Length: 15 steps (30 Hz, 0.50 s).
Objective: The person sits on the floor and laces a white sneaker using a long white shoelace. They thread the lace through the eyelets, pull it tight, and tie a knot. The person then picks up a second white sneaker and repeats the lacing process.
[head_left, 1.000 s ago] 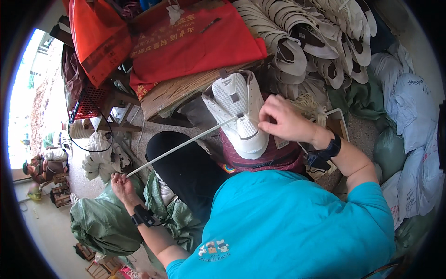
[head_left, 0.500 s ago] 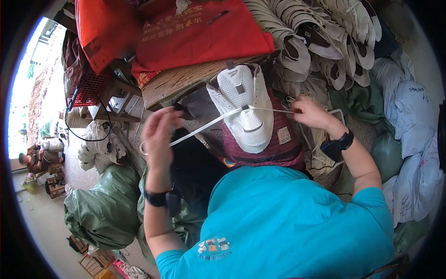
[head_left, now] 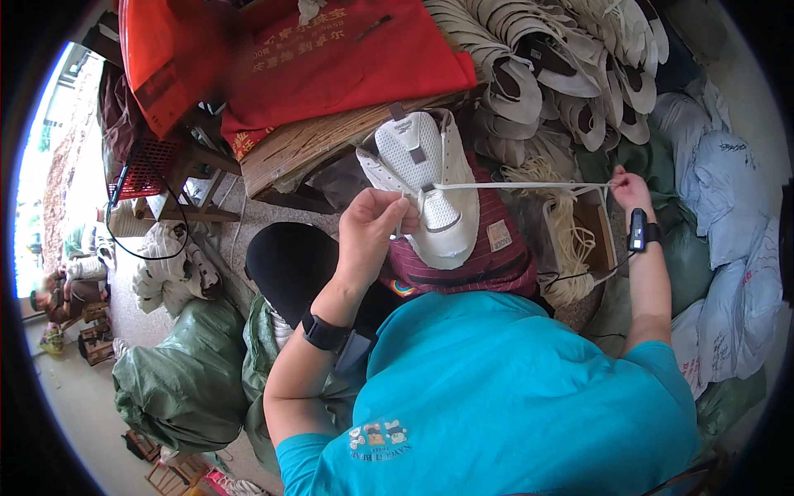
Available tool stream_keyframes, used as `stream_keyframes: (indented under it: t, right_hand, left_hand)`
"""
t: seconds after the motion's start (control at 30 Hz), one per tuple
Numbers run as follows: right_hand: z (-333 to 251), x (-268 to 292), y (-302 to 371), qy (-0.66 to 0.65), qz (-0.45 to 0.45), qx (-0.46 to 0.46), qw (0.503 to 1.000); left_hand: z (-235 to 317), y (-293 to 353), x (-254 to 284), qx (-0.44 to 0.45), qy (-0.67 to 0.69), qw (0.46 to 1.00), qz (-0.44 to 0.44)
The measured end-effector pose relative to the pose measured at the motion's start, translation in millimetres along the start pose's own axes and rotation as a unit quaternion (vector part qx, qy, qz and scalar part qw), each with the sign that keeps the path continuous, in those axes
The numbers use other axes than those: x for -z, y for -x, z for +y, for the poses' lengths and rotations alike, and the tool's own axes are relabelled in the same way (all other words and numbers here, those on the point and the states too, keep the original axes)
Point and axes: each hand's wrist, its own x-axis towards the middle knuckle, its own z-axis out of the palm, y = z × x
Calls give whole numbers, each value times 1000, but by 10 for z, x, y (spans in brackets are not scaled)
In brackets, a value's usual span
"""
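A white shoe upper (head_left: 447, 240), tongue standing up, rests on a maroon striped cloth (head_left: 504, 264) over my lap. A flat white shoelace (head_left: 529, 186) runs through its lowest eyelets. My right hand (head_left: 631, 188), well out to the right, pinches one stretch of lace and holds it taut. Close to the shoe's left side, my left hand (head_left: 374, 230) has thumb and fingers pressed together on the other part of the lace, which is mostly hidden behind the fingers.
Ahead stands a wooden bench (head_left: 306, 145) with a red cloth (head_left: 331, 70) on it. Stacked shoe uppers (head_left: 513, 87) lie at the far right, above a box of loose pale laces (head_left: 571, 240). Green sacks (head_left: 182, 372) sit at left, white sacks (head_left: 736, 215) at right.
My left hand has come in from the left to the shoe. My right hand has moved outward to the right, drawing a longer length of lace out on that side.
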Motion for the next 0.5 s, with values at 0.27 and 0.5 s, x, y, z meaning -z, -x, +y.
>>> stream_keyframes:
  t: [0.27, 0.5]
  right_hand:
    - [-649, 604, -85, 188, 198, 189, 943]
    - [749, -1574, 1304, 422, -167, 146, 879]
  left_hand:
    - [-60, -74, 21, 37, -67, 997, -2]
    - [137, -141, 81, 133, -128, 983, -7]
